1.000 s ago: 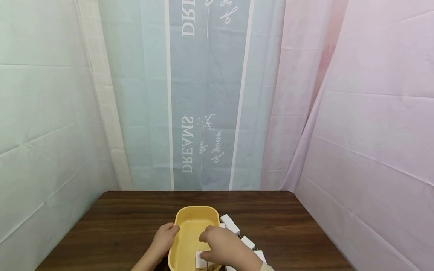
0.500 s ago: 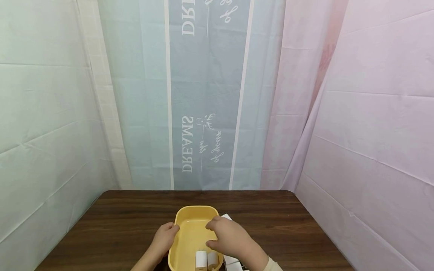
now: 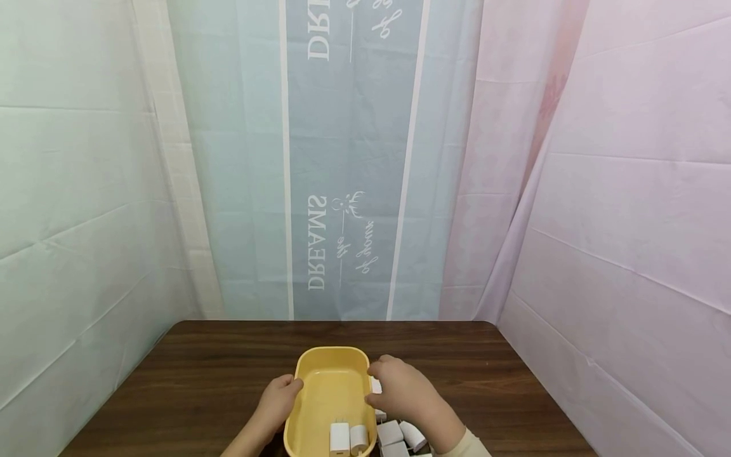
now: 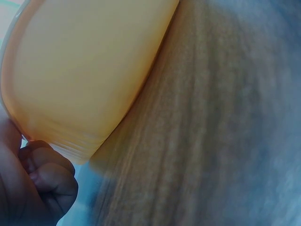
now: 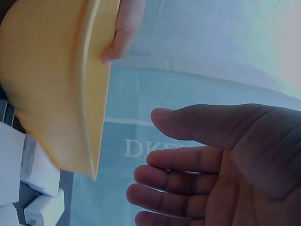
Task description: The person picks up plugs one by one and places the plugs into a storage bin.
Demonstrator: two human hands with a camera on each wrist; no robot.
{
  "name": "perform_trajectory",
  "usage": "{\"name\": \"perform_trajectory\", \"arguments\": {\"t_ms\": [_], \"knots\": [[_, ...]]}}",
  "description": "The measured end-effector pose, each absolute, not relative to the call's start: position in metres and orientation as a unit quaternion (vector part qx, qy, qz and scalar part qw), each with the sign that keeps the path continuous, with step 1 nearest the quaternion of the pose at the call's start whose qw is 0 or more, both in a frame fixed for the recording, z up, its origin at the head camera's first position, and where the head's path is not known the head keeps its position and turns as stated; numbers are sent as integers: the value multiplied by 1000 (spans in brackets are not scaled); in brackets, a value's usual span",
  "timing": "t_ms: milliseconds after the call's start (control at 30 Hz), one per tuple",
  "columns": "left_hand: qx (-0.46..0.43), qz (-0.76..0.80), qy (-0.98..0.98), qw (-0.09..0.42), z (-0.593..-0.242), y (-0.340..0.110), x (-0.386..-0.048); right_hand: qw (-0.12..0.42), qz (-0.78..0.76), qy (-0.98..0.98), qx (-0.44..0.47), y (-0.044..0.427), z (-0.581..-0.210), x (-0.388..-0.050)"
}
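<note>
A yellow plastic bin sits on the table, with a boxy white plug-in charger and a rounded white charger at its near end. My left hand grips the bin's left rim; in the left wrist view its curled fingers lie against the outer wall. Over the right rim hovers my right hand, thumb and fingers apart and nothing between them. The right wrist view shows that palm bare, apart from the bin wall. Several more white chargers lie outside the bin's right side, partly hidden by my right hand.
The dark wood table stretches away on both sides of the bin. Hanging cloth encloses its back, left and right. In the right wrist view, white chargers crowd close to the bin's outer wall.
My right hand has moved from above the chargers inside the bin rightward to the right rim, uncovering the rounded charger. The left hand and the bin stay in place.
</note>
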State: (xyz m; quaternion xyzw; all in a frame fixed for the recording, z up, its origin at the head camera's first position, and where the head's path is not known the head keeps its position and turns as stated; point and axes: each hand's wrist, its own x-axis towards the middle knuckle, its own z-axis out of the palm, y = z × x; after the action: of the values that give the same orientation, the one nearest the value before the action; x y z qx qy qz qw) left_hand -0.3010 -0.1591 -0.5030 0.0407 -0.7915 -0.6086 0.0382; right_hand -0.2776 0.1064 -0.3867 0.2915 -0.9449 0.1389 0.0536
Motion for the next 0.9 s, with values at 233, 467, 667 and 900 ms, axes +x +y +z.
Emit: {"name": "perform_trajectory", "arguments": {"t_ms": [233,467,667,900], "knots": [[39,-610,-790,35,-502,-160,-300,58,134,-951,273,112,-387,-282],[41,-611,-789,38,-503,-159,-301,54,129,-957,253,116,-390,-286],[39,-613,-788,38,-505,-160,-302,56,127,-962,234,120,-391,-288],[39,-611,-790,32,-504,-160,-302,58,132,-966,213,124,-396,-293]]}}
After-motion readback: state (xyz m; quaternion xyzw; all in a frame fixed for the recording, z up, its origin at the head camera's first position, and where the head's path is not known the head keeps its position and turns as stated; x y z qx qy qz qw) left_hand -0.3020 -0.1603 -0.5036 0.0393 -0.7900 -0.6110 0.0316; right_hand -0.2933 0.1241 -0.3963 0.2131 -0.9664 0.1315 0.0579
